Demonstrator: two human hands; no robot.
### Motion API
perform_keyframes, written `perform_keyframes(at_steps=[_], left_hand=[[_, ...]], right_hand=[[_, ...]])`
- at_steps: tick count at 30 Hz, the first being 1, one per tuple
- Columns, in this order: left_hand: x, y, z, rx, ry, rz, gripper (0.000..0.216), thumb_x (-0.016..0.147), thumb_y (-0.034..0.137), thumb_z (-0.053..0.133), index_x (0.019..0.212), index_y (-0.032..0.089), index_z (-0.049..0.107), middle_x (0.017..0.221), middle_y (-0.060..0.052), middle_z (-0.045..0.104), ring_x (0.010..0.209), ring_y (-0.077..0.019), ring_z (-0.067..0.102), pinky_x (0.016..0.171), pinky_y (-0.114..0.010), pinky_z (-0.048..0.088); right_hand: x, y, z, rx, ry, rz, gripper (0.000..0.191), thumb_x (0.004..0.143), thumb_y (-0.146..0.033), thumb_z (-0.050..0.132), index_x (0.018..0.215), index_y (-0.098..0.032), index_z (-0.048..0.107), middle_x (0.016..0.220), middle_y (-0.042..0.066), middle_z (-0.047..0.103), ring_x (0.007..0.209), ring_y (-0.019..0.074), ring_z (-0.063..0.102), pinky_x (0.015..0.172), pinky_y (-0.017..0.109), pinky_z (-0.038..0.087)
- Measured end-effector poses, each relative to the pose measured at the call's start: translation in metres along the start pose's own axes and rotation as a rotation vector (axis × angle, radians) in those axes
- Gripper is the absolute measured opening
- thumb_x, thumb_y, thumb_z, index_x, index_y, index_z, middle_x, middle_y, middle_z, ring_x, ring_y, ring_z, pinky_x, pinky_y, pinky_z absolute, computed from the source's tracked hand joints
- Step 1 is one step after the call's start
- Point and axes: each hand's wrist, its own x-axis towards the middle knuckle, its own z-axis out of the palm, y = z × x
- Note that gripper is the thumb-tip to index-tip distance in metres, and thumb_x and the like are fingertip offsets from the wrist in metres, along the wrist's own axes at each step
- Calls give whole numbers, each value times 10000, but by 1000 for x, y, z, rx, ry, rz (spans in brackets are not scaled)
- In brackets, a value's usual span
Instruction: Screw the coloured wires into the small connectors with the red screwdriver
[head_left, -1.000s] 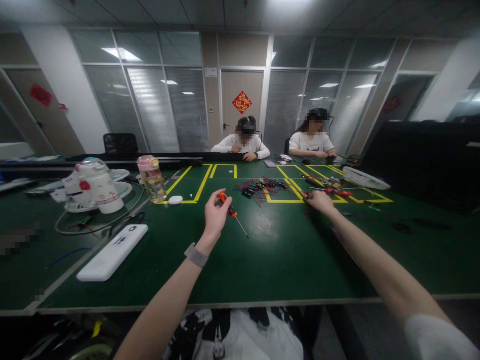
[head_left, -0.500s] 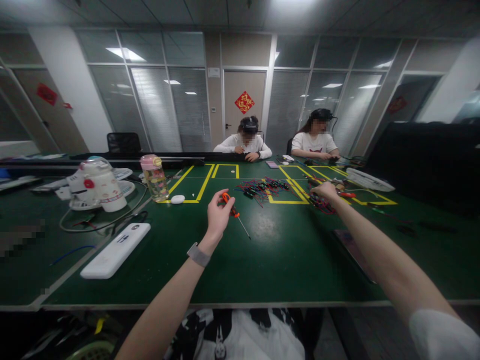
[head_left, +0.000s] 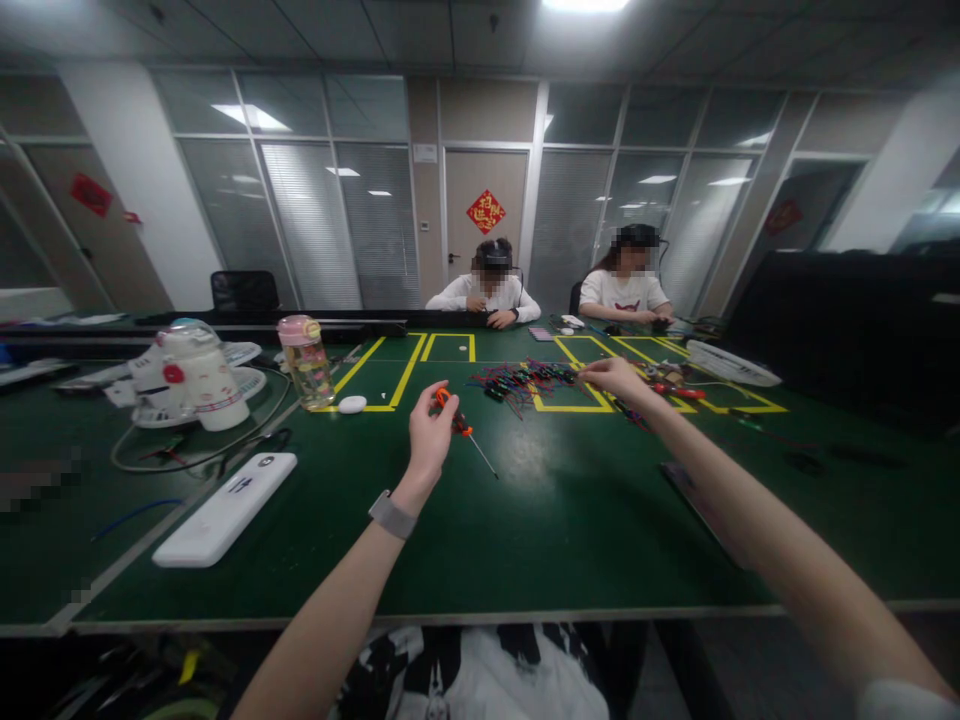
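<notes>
My left hand point(head_left: 430, 432) is closed around the orange and black handle of a screwdriver point(head_left: 468, 431). Its metal shaft points down and to the right over the green table. My right hand point(head_left: 616, 380) is at the right end of a pile of red and blue wires with small black and green parts point(head_left: 517, 382). Thumb and fingers there are pinched together. What lies between the fingertips is too small to tell. A second cluster of wires point(head_left: 631, 414) lies just below that hand.
Near the left stand a white jug point(head_left: 214, 385) and a pink-lidded bottle point(head_left: 307, 368). A white power bank point(head_left: 229, 510), a white earbud case point(head_left: 352, 405) and a dark flat phone-like object point(head_left: 703, 512) lie on the table point(head_left: 480, 560). Two people sit across.
My right hand has moved left, from the right-hand wire cluster to the edge of the central pile. My left hand still holds the screwdriver and has barely shifted.
</notes>
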Motion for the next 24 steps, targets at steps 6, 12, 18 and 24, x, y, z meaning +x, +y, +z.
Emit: perform_keyframes(at_steps=[6,12,18,24], left_hand=[[12,-4,-8,-164,198,111,415,859,300,577,1261,220,515,945,-32,573,646,-84,621,602,-227,563],[13,-1,-11,-109,263,258,462,855,338,601,1286,234,468,969,-43,591,588,-66,596,547,-198,558],[4,8,-7,-34,203,310,467,856,366,600,1281,213,483,945,-43,589,586,-69,592,522,-197,555],[-5,8,-1,76,117,386,445,873,377,570,1283,225,487,954,-44,594,601,-71,588,519,-186,538]], right_hand=[[-88,-49,85,46,-283,-304,178,758,-183,612,871,-136,741,775,56,684,675,149,594,609,240,446],[-143,-70,128,104,-441,-477,149,760,-125,637,872,-152,730,802,42,626,701,130,569,646,229,449],[-137,-70,140,178,-478,-513,144,744,-123,678,874,-154,730,791,26,604,677,119,554,628,222,449],[-128,-63,150,288,-512,-490,156,709,-138,732,861,-168,739,775,8,592,657,107,543,627,218,444]])
